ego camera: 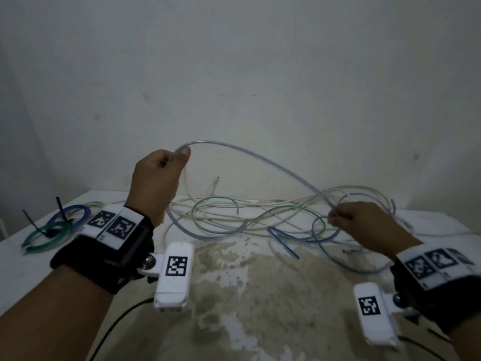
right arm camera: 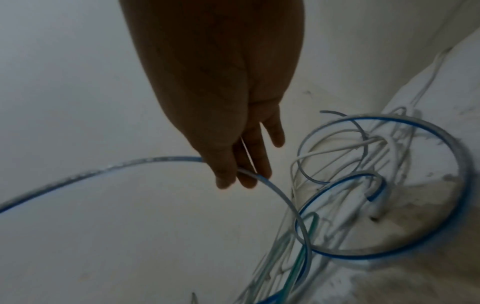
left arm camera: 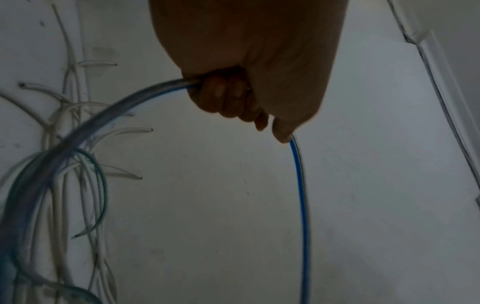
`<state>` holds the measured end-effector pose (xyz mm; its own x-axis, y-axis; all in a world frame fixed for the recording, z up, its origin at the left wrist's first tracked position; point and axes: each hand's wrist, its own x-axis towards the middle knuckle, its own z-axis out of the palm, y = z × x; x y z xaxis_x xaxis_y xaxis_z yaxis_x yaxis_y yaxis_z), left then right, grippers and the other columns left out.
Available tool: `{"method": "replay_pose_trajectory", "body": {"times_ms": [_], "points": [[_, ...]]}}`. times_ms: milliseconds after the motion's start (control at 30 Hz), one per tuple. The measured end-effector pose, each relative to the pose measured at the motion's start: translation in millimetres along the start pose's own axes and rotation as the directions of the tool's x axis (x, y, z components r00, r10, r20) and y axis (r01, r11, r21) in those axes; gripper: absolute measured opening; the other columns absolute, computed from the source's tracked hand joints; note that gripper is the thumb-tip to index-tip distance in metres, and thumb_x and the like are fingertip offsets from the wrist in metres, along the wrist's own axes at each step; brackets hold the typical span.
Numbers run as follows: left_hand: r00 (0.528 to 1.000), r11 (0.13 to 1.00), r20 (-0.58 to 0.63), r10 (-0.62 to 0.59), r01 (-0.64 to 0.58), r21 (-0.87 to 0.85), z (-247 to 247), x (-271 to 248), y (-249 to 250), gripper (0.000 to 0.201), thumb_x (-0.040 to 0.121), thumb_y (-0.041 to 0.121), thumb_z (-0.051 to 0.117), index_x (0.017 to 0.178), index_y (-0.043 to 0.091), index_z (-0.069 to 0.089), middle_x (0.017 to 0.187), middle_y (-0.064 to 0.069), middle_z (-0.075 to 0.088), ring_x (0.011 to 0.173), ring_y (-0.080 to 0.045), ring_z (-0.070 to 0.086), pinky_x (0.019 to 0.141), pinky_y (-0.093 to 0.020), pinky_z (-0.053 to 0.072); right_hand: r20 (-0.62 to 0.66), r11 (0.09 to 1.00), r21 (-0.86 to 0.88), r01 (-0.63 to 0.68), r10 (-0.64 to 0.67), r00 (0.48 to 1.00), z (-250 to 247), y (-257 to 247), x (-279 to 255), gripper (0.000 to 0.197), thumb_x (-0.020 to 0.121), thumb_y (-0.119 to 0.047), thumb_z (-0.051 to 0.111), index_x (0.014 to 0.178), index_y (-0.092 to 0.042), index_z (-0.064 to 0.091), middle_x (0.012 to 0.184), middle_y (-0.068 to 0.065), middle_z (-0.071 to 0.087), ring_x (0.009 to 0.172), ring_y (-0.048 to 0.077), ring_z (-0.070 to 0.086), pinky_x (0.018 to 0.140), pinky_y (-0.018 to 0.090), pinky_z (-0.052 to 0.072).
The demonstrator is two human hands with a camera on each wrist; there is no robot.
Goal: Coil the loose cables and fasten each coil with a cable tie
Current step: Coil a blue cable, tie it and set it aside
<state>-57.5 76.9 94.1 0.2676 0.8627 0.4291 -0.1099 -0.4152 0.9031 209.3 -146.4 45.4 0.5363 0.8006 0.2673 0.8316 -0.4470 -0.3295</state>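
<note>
A clear cable with a blue stripe [ego camera: 260, 157] arcs through the air between my two hands. My left hand [ego camera: 171, 158] is raised above the table and grips one part of it in a fist; in the left wrist view the fist [left arm camera: 233, 96] closes round the cable [left arm camera: 298, 185], which hangs down from it. My right hand [ego camera: 335, 213], lower and to the right, pinches the same cable between thumb and fingers [right arm camera: 239, 174]. Beyond it the cable [right arm camera: 441, 236] loops round into a tangle of loose white, green and blue cables [ego camera: 226, 214] on the table.
Two fastened coils lie at the table's far left, a blue one [ego camera: 70, 214] and a green one [ego camera: 44, 238], each with a black cable tie [ego camera: 62, 209] sticking up. The white table [ego camera: 260, 295] is stained in the middle. A plain wall stands close behind the tangle.
</note>
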Motion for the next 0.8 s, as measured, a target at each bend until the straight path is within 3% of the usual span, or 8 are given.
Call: {"method": "replay_pose_trajectory", "body": {"times_ms": [67, 200, 300, 467, 533, 600, 733, 800], "points": [[0.994, 0.986, 0.044, -0.103, 0.108, -0.129, -3.4, -3.2, 2.4, 0.026, 0.094, 0.021, 0.055, 0.068, 0.015, 0.052, 0.047, 0.008, 0.033, 0.039, -0.007, 0.025, 0.038, -0.015, 0.019, -0.212, 0.997, 0.043, 0.065, -0.054, 0.976, -16.9, -3.9, -0.3, 0.016, 0.088, -0.024, 0.064, 0.081, -0.011, 0.070, 0.083, 0.009, 0.070, 0.080, 0.023, 0.063, 0.067, 0.029, 0.040], [0.983, 0.949, 0.113, -0.145, 0.170, -0.267, -5.9, -13.3, 5.7, 0.029, 0.099, 0.018, 0.039, 0.073, 0.016, 0.050, 0.050, 0.008, 0.036, 0.043, -0.007, 0.027, 0.045, -0.021, 0.022, -0.498, 0.972, -0.034, 0.233, -0.218, 0.839, -56.2, -24.4, -2.5, 0.018, 0.088, -0.019, 0.064, 0.082, -0.004, 0.070, 0.077, 0.016, 0.069, 0.073, 0.029, 0.064, 0.071, 0.032, 0.044], [0.987, 0.963, 0.119, -0.107, 0.133, -0.233, -7.2, -26.0, 8.2, 0.027, 0.101, 0.020, 0.037, 0.077, 0.018, 0.049, 0.058, 0.004, 0.039, 0.047, -0.010, 0.030, 0.044, -0.020, 0.026, -0.591, 0.942, 0.019, 0.336, -0.261, 0.763, -78.1, -37.3, -6.6, 0.021, 0.091, -0.024, 0.058, 0.086, -0.006, 0.068, 0.074, 0.012, 0.066, 0.064, 0.027, 0.061, 0.067, 0.026, 0.043], [0.997, 0.949, 0.055, -0.063, 0.077, -0.306, -13.0, -35.4, 17.8, 0.027, 0.103, 0.024, 0.039, 0.079, 0.018, 0.050, 0.047, 0.011, 0.034, 0.040, -0.005, 0.025, 0.037, -0.015, 0.021, -0.661, 0.949, -0.169, 0.267, -0.310, 0.683, -89.6, -29.4, -12.3, 0.032, 0.093, -0.024, 0.047, 0.106, 0.001, 0.063, 0.088, 0.023, 0.062, 0.086, 0.036, 0.057, 0.077, 0.033, 0.035], [0.998, 0.934, -0.012, -0.064, 0.055, -0.354, -17.3, -33.0, 23.4, 0.028, 0.103, 0.025, 0.040, 0.078, 0.017, 0.050, 0.045, 0.013, 0.035, 0.039, -0.004, 0.025, 0.037, -0.015, 0.022, -0.636, 0.948, -0.211, 0.237, -0.317, 0.703, -89.5, -19.0, -14.8, 0.034, 0.089, -0.019, 0.045, 0.104, 0.007, 0.062, 0.085, 0.027, 0.057, 0.083, 0.040, 0.054, 0.072, 0.034, 0.030], [0.995, 0.922, -0.074, -0.072, 0.038, -0.385, -22.1, -28.7, 29.3, 0.028, 0.103, 0.026, 0.040, 0.078, 0.017, 0.049, 0.044, 0.013, 0.035, 0.039, -0.004, 0.026, 0.037, -0.016, 0.023, -0.585, 0.957, -0.215, 0.195, -0.286, 0.759, -87.3, -8.0, -19.1, 0.033, 0.089, -0.021, 0.043, 0.086, 0.006, 0.062, 0.072, 0.022, 0.054, 0.073, 0.039, 0.055, 0.062, 0.032, 0.025], [0.978, 0.901, -0.179, -0.108, 0.020, -0.434, -30.7, -18.7, 32.4, 0.028, 0.102, 0.027, 0.040, 0.077, 0.017, 0.049, 0.049, 0.010, 0.035, 0.039, -0.004, 0.027, 0.036, -0.016, 0.024, -0.370, 0.999, 0.035, 0.007, 0.006, 0.929, -81.1, 3.6, -34.9, 0.028, 0.095, -0.029, 0.054, 0.082, -0.005, 0.060, 0.066, 0.015, 0.063, 0.059, 0.027, 0.059, 0.055, 0.030, 0.039], [0.973, 0.908, -0.199, -0.118, 0.024, -0.419, -32.1, -15.4, 29.5, 0.028, 0.102, 0.027, 0.041, 0.077, 0.017, 0.050, 0.058, 0.006, 0.034, 0.039, -0.003, 0.028, 0.036, -0.015, 0.025, -0.223, 0.992, 0.054, -0.111, 0.121, 0.967, -77.9, 7.1, -41.8, 0.034, 0.093, -0.036, 0.053, 0.077, -0.007, 0.061, 0.063, 0.009, 0.064, 0.056, 0.017, 0.058, 0.051, 0.026, 0.036]]}}
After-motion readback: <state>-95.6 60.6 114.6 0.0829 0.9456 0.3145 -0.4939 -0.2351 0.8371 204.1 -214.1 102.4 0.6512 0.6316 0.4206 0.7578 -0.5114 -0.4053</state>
